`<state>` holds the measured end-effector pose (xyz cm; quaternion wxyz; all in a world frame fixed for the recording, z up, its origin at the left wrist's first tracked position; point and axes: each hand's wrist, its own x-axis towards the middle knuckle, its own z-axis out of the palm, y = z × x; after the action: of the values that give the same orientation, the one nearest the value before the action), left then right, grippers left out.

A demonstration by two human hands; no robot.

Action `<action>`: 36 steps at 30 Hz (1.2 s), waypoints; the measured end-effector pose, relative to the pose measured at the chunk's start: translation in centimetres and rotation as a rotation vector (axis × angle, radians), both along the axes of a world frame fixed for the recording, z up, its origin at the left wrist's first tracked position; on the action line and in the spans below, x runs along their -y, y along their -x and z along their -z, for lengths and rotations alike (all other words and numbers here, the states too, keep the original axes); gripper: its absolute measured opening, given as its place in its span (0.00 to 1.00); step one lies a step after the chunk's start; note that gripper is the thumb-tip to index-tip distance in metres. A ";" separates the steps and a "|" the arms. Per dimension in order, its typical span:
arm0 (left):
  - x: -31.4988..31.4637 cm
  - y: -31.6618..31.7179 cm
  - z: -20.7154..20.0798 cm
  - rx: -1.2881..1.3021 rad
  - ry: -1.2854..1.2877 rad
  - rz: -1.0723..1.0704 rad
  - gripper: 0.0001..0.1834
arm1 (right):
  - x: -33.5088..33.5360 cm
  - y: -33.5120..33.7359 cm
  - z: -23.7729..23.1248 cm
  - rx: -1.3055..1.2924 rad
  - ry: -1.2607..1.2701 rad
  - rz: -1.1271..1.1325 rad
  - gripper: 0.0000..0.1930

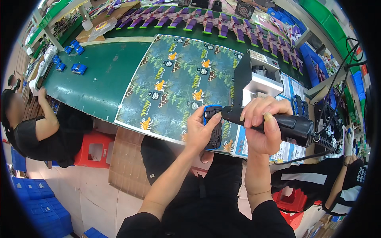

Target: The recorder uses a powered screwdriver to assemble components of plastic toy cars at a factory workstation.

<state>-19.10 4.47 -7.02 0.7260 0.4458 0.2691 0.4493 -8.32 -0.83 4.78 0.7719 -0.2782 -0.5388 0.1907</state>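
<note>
My left hand (197, 130) is closed round a blue toy car (215, 138), its black underside turned up toward me. A black corded electric screwdriver (297, 130) lies almost level in my right hand (262, 129), fingers wrapped round its front part. Its nose points left and meets the car's far end, beside my left thumb; the very tip is too small to make out. Just beyond the screwdriver stands a metal screw-feeder-like box (260, 83) with a dark side. Under both hands lies a printed animal-pattern sheet (174, 87).
Several blue toy cars (79, 69) sit on the green table (91, 93) at left. Rows of purple toy parts (190, 24) line the far belt. More dark car pieces (300, 106) lie right. Co-workers sit left (47, 123) and right (317, 178). A cable (331, 107) hangs at right.
</note>
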 end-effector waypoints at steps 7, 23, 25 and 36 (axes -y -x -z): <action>0.0 -0.1 0.2 -0.007 -0.034 0.018 0.12 | 0.1 0.1 -0.2 -0.007 0.017 0.009 0.07; 0.3 0.6 0.8 0.002 -0.130 -0.062 0.17 | -0.4 0.6 1.4 -0.100 -0.017 -0.170 0.11; 0.3 0.6 0.5 0.004 -0.131 -0.064 0.17 | -0.5 0.7 1.6 -0.090 -0.026 -0.163 0.11; 1.3 1.2 1.0 0.103 -0.193 -0.065 0.18 | 4.0 -0.3 -1.4 0.033 -0.193 -0.023 0.16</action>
<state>-20.34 3.13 -8.02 0.6775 0.4810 0.2014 0.5187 -8.03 -4.87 6.19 0.7840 -0.1996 -0.5703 0.1423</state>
